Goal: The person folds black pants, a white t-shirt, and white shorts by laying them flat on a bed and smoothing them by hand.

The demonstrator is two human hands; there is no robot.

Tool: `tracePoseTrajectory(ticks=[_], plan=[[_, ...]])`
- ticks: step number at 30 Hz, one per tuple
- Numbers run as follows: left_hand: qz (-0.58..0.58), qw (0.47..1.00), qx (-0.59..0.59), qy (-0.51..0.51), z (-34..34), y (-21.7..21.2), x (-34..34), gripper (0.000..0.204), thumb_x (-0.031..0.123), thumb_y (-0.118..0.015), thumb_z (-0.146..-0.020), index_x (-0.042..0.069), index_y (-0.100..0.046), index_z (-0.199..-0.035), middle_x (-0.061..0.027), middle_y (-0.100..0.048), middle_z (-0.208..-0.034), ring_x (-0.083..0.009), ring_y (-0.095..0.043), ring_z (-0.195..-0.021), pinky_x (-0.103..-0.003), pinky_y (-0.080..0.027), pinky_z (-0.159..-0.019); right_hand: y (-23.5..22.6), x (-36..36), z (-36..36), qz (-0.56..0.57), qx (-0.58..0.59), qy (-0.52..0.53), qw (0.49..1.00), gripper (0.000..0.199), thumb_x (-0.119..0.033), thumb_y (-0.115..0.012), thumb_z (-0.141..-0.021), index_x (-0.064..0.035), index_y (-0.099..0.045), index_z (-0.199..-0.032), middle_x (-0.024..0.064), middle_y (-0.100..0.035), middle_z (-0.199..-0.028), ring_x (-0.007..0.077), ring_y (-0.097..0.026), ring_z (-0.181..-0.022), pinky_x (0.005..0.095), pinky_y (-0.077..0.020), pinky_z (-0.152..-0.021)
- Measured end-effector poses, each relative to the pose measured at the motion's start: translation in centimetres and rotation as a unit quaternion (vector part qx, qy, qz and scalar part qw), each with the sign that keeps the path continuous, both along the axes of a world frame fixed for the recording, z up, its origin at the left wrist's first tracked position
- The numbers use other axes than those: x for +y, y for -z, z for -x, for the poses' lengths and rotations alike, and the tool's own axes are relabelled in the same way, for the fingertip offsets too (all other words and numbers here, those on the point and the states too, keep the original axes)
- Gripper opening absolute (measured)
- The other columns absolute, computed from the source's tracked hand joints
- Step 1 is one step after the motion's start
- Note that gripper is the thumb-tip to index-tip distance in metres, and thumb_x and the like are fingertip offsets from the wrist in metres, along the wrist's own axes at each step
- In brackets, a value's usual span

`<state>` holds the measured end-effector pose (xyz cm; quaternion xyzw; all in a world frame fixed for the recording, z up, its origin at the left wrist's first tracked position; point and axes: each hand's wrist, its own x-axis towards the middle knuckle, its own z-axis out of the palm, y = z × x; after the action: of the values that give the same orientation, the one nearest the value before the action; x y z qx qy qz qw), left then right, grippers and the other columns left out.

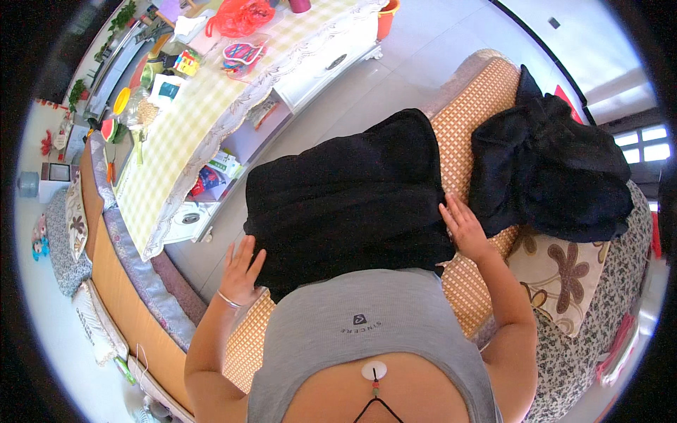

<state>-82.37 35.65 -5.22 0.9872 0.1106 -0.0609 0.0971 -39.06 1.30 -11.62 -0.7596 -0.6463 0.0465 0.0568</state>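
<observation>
A black cloth garment, folded into a rough rectangle, lies across my lap and over the woven seat mat. At its near left corner is my left hand, fingers stretched out and touching the edge. My right hand rests at the garment's right edge with its fingers extended and apart. Neither hand grips the fabric. To the right, a crumpled heap of black clothing sits on the sofa, apart from the folded piece.
A table with a checked cloth stands at the left, bearing a red plastic bag and several small items. The woven mat covers the seat. A flowered cushion is at the right. An orange bucket stands beyond the table.
</observation>
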Motion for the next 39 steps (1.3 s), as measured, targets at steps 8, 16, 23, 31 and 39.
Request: tracePoseTrajectory(ticks=[8,16,23,31,39], plan=[[-0.058,0.997,-0.007,0.052,-1.1,0.1,1.4,0.089,0.023,-0.079,-0.043,0.014,-0.053,-0.128,-0.0141,-0.032,-0.148,-0.0326,-0.028,-0.138,-0.055,-0.019,-0.109,0.7,0.8,0.2,-0.044,0.049,-0.055,0.996,0.074,-0.001,-0.058,-0.068,0.0001,-0.033,-0.138,0.0242,-0.023,-0.148,0.0393,-0.031,-0.134,0.0461,-0.0279,-0.110],[0.507,0.831,-0.068,-0.219,-4.5,-0.8,7.3,0.041,0.000,-0.069,-0.069,0.007,-0.065,-0.109,-0.0093,-0.065,-0.112,-0.0252,-0.062,-0.106,-0.042,-0.035,-0.106,0.3,3.4,-2.7,-0.104,0.501,0.021,0.859,0.037,-0.027,-0.052,-0.089,-0.0031,-0.059,-0.116,0.0138,-0.056,-0.128,0.0283,-0.030,-0.137,0.0433,-0.0235,-0.111],[0.564,0.728,-0.314,-0.231,-6.6,-4.4,21.4,0.049,-0.010,-0.065,-0.064,-0.004,-0.059,-0.112,-0.0137,-0.062,-0.110,-0.0249,-0.062,-0.099,-0.036,-0.047,-0.092,-11.4,12.8,-6.7,-0.332,0.729,0.271,0.534,0.033,-0.025,-0.047,-0.090,0.0003,-0.061,-0.106,0.0085,-0.065,-0.100,0.0199,-0.061,-0.090,0.0312,-0.0482,-0.083],[0.519,0.720,-0.418,-0.193,1.2,-19.9,20.3,0.036,0.016,-0.060,-0.075,-0.004,-0.060,-0.105,-0.0174,-0.064,-0.100,-0.0291,-0.062,-0.092,-0.039,-0.049,-0.083,-22.7,9.6,-7.8,-0.396,0.699,0.224,0.552,0.041,-0.034,-0.046,-0.093,-0.0016,-0.058,-0.116,0.0117,-0.063,-0.110,0.0276,-0.061,-0.097,0.0397,-0.0482,-0.089],[0.651,0.651,0.215,0.325,-5.5,-21.6,10.7,0.084,0.025,-0.083,-0.070,-0.014,-0.039,-0.129,-0.0298,-0.058,-0.111,-0.0343,-0.065,-0.092,-0.033,-0.053,-0.074,-18.7,-0.5,-2.9,-0.081,0.654,-0.187,0.728,0.044,-0.033,-0.054,-0.087,0.0091,-0.063,-0.093,0.0223,-0.065,-0.097,0.0317,-0.066,-0.082,0.0376,-0.0547,-0.068]])
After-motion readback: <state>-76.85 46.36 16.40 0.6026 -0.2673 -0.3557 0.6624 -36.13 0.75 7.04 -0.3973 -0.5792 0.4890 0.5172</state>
